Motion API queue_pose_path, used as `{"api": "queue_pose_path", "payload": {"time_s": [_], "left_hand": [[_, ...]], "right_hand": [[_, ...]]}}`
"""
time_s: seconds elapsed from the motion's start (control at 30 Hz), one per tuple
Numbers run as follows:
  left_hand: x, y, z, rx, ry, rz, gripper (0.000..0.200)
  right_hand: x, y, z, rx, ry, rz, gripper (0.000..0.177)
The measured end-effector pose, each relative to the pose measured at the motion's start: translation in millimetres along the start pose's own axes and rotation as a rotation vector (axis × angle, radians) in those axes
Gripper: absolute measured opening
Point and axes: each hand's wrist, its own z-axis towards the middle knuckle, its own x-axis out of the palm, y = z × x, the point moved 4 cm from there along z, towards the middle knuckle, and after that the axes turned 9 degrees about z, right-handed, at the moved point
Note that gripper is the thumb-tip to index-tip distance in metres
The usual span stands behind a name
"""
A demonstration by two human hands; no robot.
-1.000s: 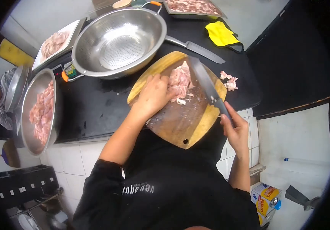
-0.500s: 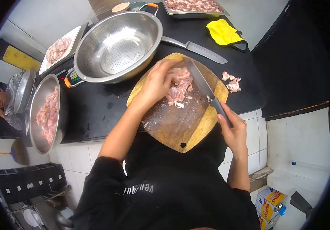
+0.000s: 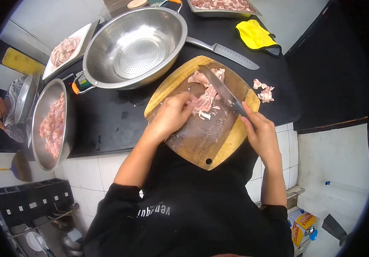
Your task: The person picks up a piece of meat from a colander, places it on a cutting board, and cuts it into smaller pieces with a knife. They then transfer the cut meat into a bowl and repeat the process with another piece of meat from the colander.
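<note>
Pale pink raw meat lies in pieces on a leaf-shaped wooden cutting board. My left hand is closed on the near-left end of the meat, its fingertips pinching the edge. In my right hand is a knife, gripped by its dark handle. The wide blade slants up and left across the meat, its tip over the far piece. Small whitish scraps sit by the meat near my left fingertips.
A steel colander stands behind the board, beside a second knife and a yellow cloth. Meat fills a steel bowl at left, a white tray and a metal pan. Trimmings lie right of the board.
My left hand has moved back toward me, from the meat's far side to its near-left end. The knife now lies across the meat, and the far piece shows spread out.
</note>
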Motion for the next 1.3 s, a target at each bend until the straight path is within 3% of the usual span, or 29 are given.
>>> {"api": "queue_pose_path", "payload": {"time_s": [0.1, 0.33, 0.43, 0.53, 0.63, 0.8, 0.93, 1.0, 1.03, 1.1, 1.2, 1.23, 1.3], "left_hand": [[-1, 17, -5, -0.24, 0.088, -0.161, 0.027], [-1, 18, -3, -0.227, 0.041, -0.09, 0.03], [-2, 5, 4, -0.084, -0.059, -0.01, 0.031], [-3, -12, 6, 0.008, -0.173, 0.053, 0.029], [4, -30, 5, 0.229, -0.309, 0.19, 0.029], [38, -37, 10, 0.178, -0.175, 0.295, 0.027], [42, -53, -17, 0.324, -0.129, 0.179, 0.021], [37, -49, -28, 0.4, -0.014, -0.034, 0.018], [32, -45, -28, 0.401, -0.009, -0.034, 0.018], [12, -30, -21, 0.227, -0.231, -0.014, 0.018], [0, -16, 2, 0.133, -0.314, 0.181, 0.026], [1, -15, 6, 0.131, -0.319, 0.183, 0.026], [14, -14, 15, 0.055, -0.104, 0.262, 0.028]], "right_hand": [[1, -2, -5, -0.012, -0.012, 0.022, 0.041], [-15, 9, -31, 0.072, 0.012, 0.146, 0.04], [-33, 6, -51, 0.232, 0.037, 0.179, 0.038], [-41, -5, -66, 0.238, -0.056, 0.161, 0.037], [-39, -10, -72, 0.264, -0.054, 0.158, 0.037], [-28, 3, -61, 0.218, -0.051, 0.241, 0.037], [-30, 2, -60, 0.205, -0.069, 0.218, 0.037], [-31, 1, -62, 0.212, -0.079, 0.218, 0.037], [-30, 1, -63, 0.216, -0.071, 0.214, 0.037], [-26, 3, -66, 0.229, -0.058, 0.212, 0.037], [-15, 11, -64, 0.218, -0.036, 0.267, 0.037], [-13, 12, -64, 0.217, -0.031, 0.264, 0.037], [-11, 11, -68, 0.226, -0.021, 0.244, 0.039]]}}
